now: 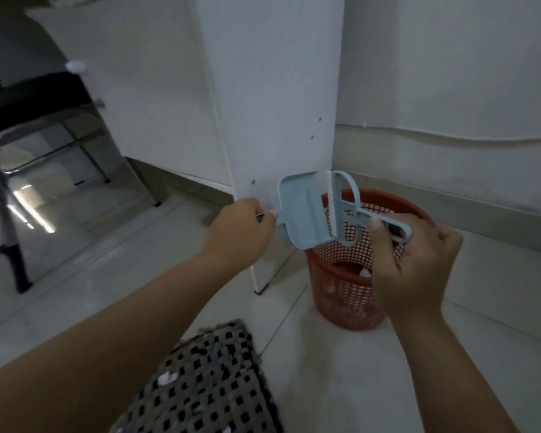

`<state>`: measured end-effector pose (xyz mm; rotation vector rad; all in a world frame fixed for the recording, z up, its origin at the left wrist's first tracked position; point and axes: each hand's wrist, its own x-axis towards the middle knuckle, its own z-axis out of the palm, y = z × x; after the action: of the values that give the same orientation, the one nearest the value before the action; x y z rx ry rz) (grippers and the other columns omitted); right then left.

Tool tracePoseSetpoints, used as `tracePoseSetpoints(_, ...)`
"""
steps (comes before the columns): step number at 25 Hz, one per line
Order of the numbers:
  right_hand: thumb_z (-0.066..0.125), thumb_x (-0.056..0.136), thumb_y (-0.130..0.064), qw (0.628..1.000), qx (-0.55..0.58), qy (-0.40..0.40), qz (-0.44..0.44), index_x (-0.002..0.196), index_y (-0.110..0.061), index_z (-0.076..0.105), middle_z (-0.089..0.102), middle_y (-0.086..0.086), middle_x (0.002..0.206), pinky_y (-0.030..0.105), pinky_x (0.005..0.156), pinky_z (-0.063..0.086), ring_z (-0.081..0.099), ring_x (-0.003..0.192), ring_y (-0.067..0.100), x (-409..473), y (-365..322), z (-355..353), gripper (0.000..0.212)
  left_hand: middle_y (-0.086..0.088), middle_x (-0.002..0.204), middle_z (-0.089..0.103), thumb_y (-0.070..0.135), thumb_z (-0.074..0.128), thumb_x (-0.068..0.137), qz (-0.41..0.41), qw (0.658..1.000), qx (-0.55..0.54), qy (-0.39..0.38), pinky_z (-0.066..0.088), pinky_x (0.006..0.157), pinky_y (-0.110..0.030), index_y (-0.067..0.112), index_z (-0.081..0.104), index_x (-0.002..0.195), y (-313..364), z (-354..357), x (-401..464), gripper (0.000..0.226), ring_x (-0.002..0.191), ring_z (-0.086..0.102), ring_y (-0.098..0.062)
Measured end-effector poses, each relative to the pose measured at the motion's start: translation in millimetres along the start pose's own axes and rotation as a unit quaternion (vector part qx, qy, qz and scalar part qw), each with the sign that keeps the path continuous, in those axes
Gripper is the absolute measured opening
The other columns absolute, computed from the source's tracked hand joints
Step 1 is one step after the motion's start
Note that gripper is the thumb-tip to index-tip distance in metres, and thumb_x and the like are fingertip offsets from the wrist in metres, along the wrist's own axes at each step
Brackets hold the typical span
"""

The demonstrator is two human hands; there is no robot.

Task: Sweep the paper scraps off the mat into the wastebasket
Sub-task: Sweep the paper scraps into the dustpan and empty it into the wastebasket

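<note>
My left hand point(241, 228) grips the handle of a light blue dustpan point(300, 210), tilted on edge over the rim of the red mesh wastebasket point(341, 295). My right hand point(413, 260) holds the handle of a light blue hand brush point(350, 210), whose white bristles rest against the pan's open edge. White paper scraps point(364, 273) lie inside the basket. The black-and-grey woven mat point(206, 385) lies at the bottom centre, with a few small paper scraps point(167, 378) on it.
A white cabinet panel point(272, 104) stands right behind the dustpan and left of the basket. A black chair with metal legs point(19, 135) is at the far left. A white wall with baseboard point(450, 195) runs behind the basket. Pale floor tiles surround the mat.
</note>
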<state>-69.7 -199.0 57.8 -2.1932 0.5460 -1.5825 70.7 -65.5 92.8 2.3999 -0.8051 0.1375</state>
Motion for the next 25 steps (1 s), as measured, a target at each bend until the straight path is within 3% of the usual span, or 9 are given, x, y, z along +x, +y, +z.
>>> tracePoseSetpoints(3, 0.049, 0.084, -0.023, 0.988, 0.064, -0.084, -0.112, 0.069, -0.010, 0.063, 0.063, 0.000, 0.062, 0.030, 0.068, 0.028, 0.043, 0.064, 0.013, -2, -56, 9, 0.025, -0.002, 0.055, 0.042, 0.036, 0.051, 0.089, -0.039, 0.999, 0.010, 0.017, 0.027, 0.049, -0.029, 0.012, 0.045, 0.058, -55, -54, -35, 0.040, 0.056, 0.042, -0.022)
tracePoseSetpoints(6, 0.043, 0.085, -0.031, 0.951, 0.093, -0.245, -0.165, 0.059, -0.011, 0.056, 0.056, -0.002, 0.055, 0.034, 0.062, 0.029, 0.048, 0.055, 0.017, -35, -128, 51, 0.035, -0.005, 0.055, 0.046, 0.034, 0.054, 0.088, -0.138, 0.990, 0.021, -0.008, 0.028, 0.049, -0.027, 0.007, 0.052, 0.060, -131, -105, -91, 0.039, 0.052, 0.043, -0.019)
tracePoseSetpoints(9, 0.041, 0.089, -0.037, 0.882, 0.047, -0.417, -0.214, 0.072, -0.009, 0.060, 0.064, 0.008, 0.070, 0.031, 0.054, 0.034, 0.058, 0.062, 0.028, -99, -186, 103, 0.038, -0.007, 0.055, 0.046, 0.033, 0.053, 0.089, -0.255, 0.964, 0.023, -0.066, 0.028, 0.049, -0.027, 0.008, 0.046, 0.057, -206, -131, -158, 0.042, 0.052, 0.042, -0.019)
tracePoseSetpoints(12, 0.040, 0.096, -0.032, 0.817, -0.041, -0.529, -0.226, 0.092, -0.010, 0.059, 0.065, 0.010, 0.090, 0.028, 0.047, 0.028, 0.050, 0.066, 0.028, -151, -214, 149, 0.029, -0.010, 0.062, 0.051, 0.029, 0.051, 0.091, -0.326, 0.943, 0.004, -0.068, 0.030, 0.051, -0.026, 0.002, 0.054, 0.066, -271, -143, -218, 0.037, 0.055, 0.044, -0.019)
tracePoseSetpoints(14, 0.040, 0.096, -0.028, 0.800, -0.097, -0.555, -0.207, 0.096, -0.010, 0.059, 0.066, 0.011, 0.093, 0.027, 0.047, 0.026, 0.050, 0.067, 0.028, -177, -223, 173, 0.026, -0.011, 0.064, 0.055, 0.030, 0.051, 0.091, -0.358, 0.933, 0.002, -0.027, 0.031, 0.051, -0.025, -0.004, 0.060, 0.073, -308, -151, -254, 0.040, 0.057, 0.047, -0.020)
tracePoseSetpoints(18, 0.042, 0.095, -0.020, 0.758, -0.143, -0.598, -0.218, 0.098, -0.008, 0.061, 0.065, 0.012, 0.097, 0.027, 0.052, 0.029, 0.057, 0.079, 0.029, -228, -229, 203, 0.023, -0.009, 0.055, 0.054, 0.037, 0.055, 0.088, -0.390, 0.920, 0.016, 0.040, 0.031, 0.049, -0.025, 0.003, 0.063, 0.068, -366, -161, -310, 0.041, 0.052, 0.049, -0.018)
tracePoseSetpoints(21, 0.046, 0.091, -0.011, 0.717, -0.139, -0.644, -0.227, 0.101, -0.009, 0.062, 0.066, 0.011, 0.102, 0.027, 0.058, 0.033, 0.059, 0.088, 0.027, -258, -236, 196, 0.019, -0.010, 0.053, 0.054, 0.038, 0.057, 0.087, -0.404, 0.914, -0.013, 0.017, 0.030, 0.050, -0.027, 0.006, 0.064, 0.063, -400, -163, -332, 0.040, 0.049, 0.047, -0.019)
tracePoseSetpoints(23, 0.046, 0.090, -0.011, 0.717, -0.129, -0.654, -0.204, 0.104, -0.010, 0.063, 0.066, 0.011, 0.104, 0.027, 0.061, 0.037, 0.059, 0.087, 0.027, -269, -239, 177, 0.022, -0.007, 0.052, 0.055, 0.039, 0.058, 0.086, -0.404, 0.915, -0.019, -0.010, 0.031, 0.050, -0.026, 0.010, 0.065, 0.062, -415, -162, -339, 0.038, 0.049, 0.048, -0.017)
tracePoseSetpoints(25, 0.046, 0.091, -0.013, 0.726, -0.117, -0.654, -0.176, 0.100, -0.010, 0.064, 0.065, 0.010, 0.096, 0.027, 0.058, 0.039, 0.056, 0.073, 0.023, -274, -246, 156, 0.020, -0.005, 0.052, 0.055, 0.036, 0.059, 0.086, -0.403, 0.915, -0.032, -0.005, 0.032, 0.051, -0.025, 0.009, 0.066, 0.064, -427, -159, -341, 0.036, 0.049, 0.048, -0.017)
